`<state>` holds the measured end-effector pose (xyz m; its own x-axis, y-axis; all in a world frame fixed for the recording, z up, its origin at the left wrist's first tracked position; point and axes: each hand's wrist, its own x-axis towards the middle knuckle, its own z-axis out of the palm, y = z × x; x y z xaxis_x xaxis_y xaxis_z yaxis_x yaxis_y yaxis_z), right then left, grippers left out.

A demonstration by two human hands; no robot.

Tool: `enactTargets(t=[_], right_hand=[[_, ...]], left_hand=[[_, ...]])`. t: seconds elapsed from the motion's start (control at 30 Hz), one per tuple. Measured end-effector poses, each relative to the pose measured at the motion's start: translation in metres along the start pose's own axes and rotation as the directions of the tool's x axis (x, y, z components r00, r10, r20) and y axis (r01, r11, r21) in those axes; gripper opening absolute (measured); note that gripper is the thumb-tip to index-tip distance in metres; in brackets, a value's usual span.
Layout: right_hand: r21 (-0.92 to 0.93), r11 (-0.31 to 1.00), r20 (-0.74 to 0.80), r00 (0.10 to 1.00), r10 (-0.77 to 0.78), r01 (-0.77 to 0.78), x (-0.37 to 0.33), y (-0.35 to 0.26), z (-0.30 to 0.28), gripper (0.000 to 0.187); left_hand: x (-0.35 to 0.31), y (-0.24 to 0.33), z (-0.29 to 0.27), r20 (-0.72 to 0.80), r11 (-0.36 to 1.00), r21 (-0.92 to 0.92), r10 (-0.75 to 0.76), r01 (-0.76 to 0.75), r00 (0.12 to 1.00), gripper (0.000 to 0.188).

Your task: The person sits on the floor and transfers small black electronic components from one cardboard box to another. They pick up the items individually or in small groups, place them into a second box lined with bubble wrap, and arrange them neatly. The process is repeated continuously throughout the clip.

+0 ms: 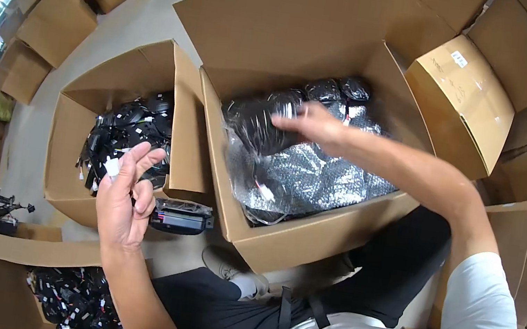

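Note:
My right hand [316,125] reaches into a large open carton [291,46]. Its thumb and fingers are apart and slightly blurred at the right edge of a shiny black plastic-wrapped pack [258,125]. More black wrapped packs [323,90] line the far side of that carton, beside clear bubble wrap [318,174]. Palm up, my left hand [129,197] hovers near a smaller carton's front edge, fingers loosely bent and apart, with no pack in it. A small white piece [112,167] shows against its outer side; whether it is held I cannot make out.
The smaller carton [120,79] at left holds a heap of black parts [136,124] with white connectors. Another carton [30,250] at lower left holds similar pieces. A dark rectangular pack [181,217] lies between the cartons. A closed carton [463,94] stands at right.

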<state>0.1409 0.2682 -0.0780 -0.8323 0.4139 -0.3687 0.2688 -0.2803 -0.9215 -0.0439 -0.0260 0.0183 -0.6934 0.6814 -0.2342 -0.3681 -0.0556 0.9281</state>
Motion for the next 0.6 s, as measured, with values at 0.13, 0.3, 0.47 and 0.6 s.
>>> enactTargets(t=[0.13, 0.3, 0.47, 0.6], right_hand=[[0.05, 0.969, -0.07, 0.967, 0.244, -0.241, 0.06, 0.145, 0.005, 0.042], [-0.897, 0.421, -0.092, 0.989, 0.112, -0.131, 0.046, 0.125, 0.025, 0.072], [0.208, 0.84, 0.606, 0.74, 0.292, -0.501, -0.015, 0.015, 0.043, 0.113], [0.42, 0.891, 0.291, 0.955, 0.048, -0.173, -0.025, -0.016, 0.065, 0.052]], left_hand=[[0.02, -0.002, 0.012, -0.039, 0.988, -0.13, 0.079, -0.083, 0.996, 0.04], [0.029, -0.008, 0.017, -0.099, 0.903, -0.343, 0.239, -0.259, 0.966, 0.04], [0.013, -0.032, 0.073, 0.065, 0.902, -0.231, 0.389, -0.365, 0.919, 0.042], [0.004, -0.039, 0.092, 0.365, 0.891, -0.018, 0.428, -0.454, 0.826, 0.051]])
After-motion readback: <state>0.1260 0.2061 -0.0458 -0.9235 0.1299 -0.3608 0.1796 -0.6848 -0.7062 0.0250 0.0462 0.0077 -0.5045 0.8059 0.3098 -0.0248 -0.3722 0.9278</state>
